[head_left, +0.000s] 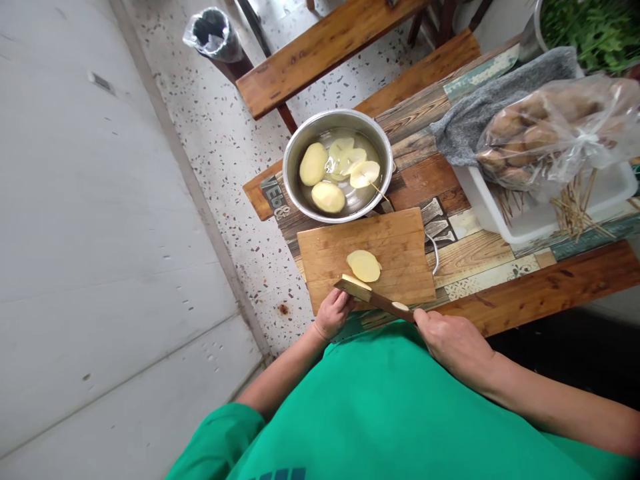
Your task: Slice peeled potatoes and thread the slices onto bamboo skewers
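My right hand [455, 343] is closed round the handle end of a knife [383, 303], whose blade slants up to the left over the near edge of a wooden cutting board [325, 257]. A pale oval patch, perhaps a slice, shows on the knife. At the blade's far end my left hand [334, 315] has its fingers pinched together on a peeled potato piece [356, 281], mostly hidden by the blade. Just beyond, overlapping potato slices [365, 266] lie on the board. A metal basin [293, 177] behind holds water, peeled potatoes [313, 164] and a skewered, spread-out potato [365, 175].
At right, a white bin [500, 227] holds wooden skewers [575, 210], with a grey cloth [505, 100] and a bag of unpeeled potatoes [545, 127] on top. Leafy greens [593, 33] fill a bowl at the back right. Beyond stand a bench [320, 57] and a lined trash can [215, 40].
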The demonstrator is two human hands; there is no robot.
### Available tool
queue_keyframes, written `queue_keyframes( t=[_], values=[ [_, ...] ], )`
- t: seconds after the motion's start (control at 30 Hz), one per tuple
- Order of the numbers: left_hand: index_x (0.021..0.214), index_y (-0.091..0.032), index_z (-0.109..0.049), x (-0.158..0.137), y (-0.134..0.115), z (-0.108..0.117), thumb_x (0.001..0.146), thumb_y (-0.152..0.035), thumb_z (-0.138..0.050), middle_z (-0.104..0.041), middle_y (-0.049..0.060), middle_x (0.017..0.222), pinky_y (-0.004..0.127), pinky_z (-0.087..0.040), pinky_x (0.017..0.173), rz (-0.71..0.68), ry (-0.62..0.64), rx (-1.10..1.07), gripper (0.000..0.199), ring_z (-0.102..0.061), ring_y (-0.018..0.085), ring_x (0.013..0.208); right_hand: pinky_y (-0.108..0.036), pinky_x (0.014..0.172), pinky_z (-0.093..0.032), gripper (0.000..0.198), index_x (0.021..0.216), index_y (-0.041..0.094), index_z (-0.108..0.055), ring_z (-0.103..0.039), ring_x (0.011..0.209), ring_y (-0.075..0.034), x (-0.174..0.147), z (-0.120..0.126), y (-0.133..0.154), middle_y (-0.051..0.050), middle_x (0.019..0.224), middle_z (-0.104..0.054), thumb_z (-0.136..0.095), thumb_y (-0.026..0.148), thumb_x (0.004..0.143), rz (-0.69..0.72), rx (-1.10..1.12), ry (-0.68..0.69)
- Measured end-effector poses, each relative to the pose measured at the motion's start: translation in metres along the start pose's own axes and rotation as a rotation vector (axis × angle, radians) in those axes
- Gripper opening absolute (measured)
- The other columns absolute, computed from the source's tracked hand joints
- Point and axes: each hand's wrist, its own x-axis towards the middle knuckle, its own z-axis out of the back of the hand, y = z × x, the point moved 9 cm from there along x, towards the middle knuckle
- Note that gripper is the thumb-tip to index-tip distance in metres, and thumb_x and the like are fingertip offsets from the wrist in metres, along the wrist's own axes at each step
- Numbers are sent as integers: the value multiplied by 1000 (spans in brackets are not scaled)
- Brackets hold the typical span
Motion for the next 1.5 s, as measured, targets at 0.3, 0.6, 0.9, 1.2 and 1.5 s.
queue_keyframes(
  t=[0.3, 0.6, 0.9, 1.2, 1.5],
  values=[
    [92, -11, -64, 5, 1, 4, 89, -18, -60, -65, 13, 99, 38, -57, 84, 16, -5, -100, 8, -61, 24, 102, -29, 47, -16, 15, 82, 17, -48, -63, 59, -19, -3, -5, 2, -5, 69, -63, -41, 4, 86, -12, 9, -16],
    [91, -14, -64, 5, 1, 5, 90, -16, -58, -67, 11, 96, 37, -58, 83, 7, -16, -74, 7, -63, 22, 99, -29, 48, -20, 17, 88, 16, -53, -66, 64, -21, -2, -5, 2, -6, 74, -65, -39, 4, 88, -17, 17, 80],
    [102, -15, -64, -4, 4, -5, 91, -19, -56, -67, 11, 100, 40, -57, 90, 16, 31, -9, 13, -61, 25, 110, -29, 49, -30, 19, 93, 14, -53, -68, 70, -24, 6, -9, 2, -9, 77, -67, -36, 6, 90, -24, 64, 157],
    [102, -11, -63, 7, 2, 10, 86, -12, -61, -67, 12, 100, 38, -58, 90, 7, -85, -66, 16, -58, 27, 117, -28, 53, -37, 17, 94, 14, -53, -69, 75, -24, 16, -12, 1, -10, 79, -69, -36, 10, 92, -43, 72, 194],
    [99, -13, -65, 4, 3, 7, 88, -17, -61, -68, 10, 103, 37, -59, 88, 6, -62, -16, 12, -58, 26, 116, -29, 59, -44, 19, 97, 12, -53, -70, 78, -25, 25, -18, 2, -13, 82, -70, -35, 10, 92, -41, 107, 201]
  ],
)
